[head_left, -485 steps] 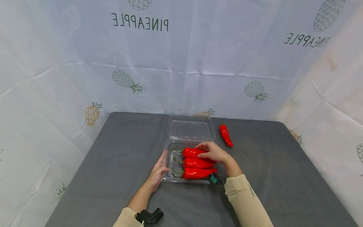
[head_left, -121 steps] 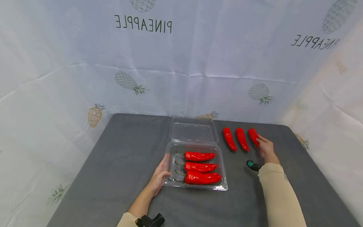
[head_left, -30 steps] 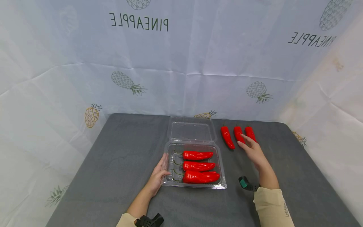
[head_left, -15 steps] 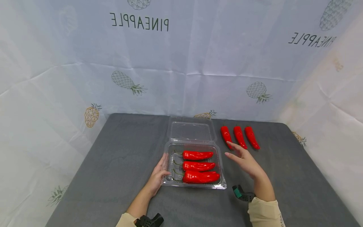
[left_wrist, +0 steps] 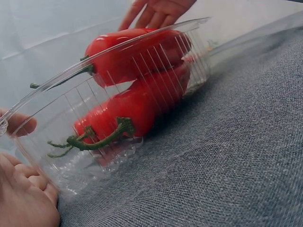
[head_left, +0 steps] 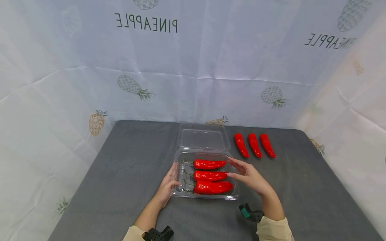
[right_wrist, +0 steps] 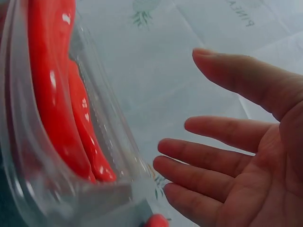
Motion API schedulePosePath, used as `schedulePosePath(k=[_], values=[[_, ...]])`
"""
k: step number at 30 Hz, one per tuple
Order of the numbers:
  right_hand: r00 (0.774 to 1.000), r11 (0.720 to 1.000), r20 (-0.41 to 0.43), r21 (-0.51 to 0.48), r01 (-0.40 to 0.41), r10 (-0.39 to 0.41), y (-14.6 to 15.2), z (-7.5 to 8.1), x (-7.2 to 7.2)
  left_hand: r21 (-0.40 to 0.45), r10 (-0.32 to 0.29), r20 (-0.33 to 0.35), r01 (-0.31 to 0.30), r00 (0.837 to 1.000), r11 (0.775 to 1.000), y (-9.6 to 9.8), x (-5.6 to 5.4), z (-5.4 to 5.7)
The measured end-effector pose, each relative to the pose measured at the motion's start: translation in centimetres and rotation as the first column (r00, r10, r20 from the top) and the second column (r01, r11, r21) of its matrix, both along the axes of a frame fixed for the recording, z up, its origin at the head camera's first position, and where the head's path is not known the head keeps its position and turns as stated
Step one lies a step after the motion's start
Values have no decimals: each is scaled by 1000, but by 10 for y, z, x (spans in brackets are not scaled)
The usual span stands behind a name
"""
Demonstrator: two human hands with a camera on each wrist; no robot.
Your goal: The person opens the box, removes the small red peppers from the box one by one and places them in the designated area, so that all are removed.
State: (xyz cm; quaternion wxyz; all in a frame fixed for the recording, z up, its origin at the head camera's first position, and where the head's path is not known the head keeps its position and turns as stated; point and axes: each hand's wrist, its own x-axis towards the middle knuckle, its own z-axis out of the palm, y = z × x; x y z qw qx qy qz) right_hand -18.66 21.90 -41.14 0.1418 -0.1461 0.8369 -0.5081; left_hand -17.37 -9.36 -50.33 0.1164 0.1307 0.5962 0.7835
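Observation:
A clear plastic clamshell container (head_left: 205, 197) lies with its lid (head_left: 202, 138) folded back. My left hand (head_left: 165, 188) grips its left side, thumb (left_wrist: 23, 124) over the rim and fingers outside. Three red peppers show from above, a back one (head_left: 209, 164), a middle one (head_left: 210, 175) and a front one (head_left: 212, 187), stems pointing left. In the left wrist view, an upper pepper (left_wrist: 128, 52) rests over a lower one (left_wrist: 137, 109). My right hand (head_left: 248, 175) has its fingers spread at the container's right side, holding nothing; its palm shows in the right wrist view.
Right of the lid, three more red peppers lie in a row on the grey table (head_left: 301, 187): a left one (head_left: 241, 145), a middle one (head_left: 254, 146) and a right one (head_left: 267, 145). A pineapple-print cloth (head_left: 193, 60) hangs behind the table.
One pepper lay on the table in the oldest frame; now three do. My right hand has left the rightmost pepper and come left to the container's side. My left hand stays put.

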Motion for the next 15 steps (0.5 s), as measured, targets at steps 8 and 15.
schedulePosePath(k=[8, 15], values=[[996, 994, 35, 70, -79, 76, -21, 1, 2, -8, 2, 1, -2, 1000, 1000, -1, 0, 1], [974, 969, 96, 119, -218, 207, -39, -4, 3, -4, -4, 2, 4, 1000, 1000, -1, 0, 0]])
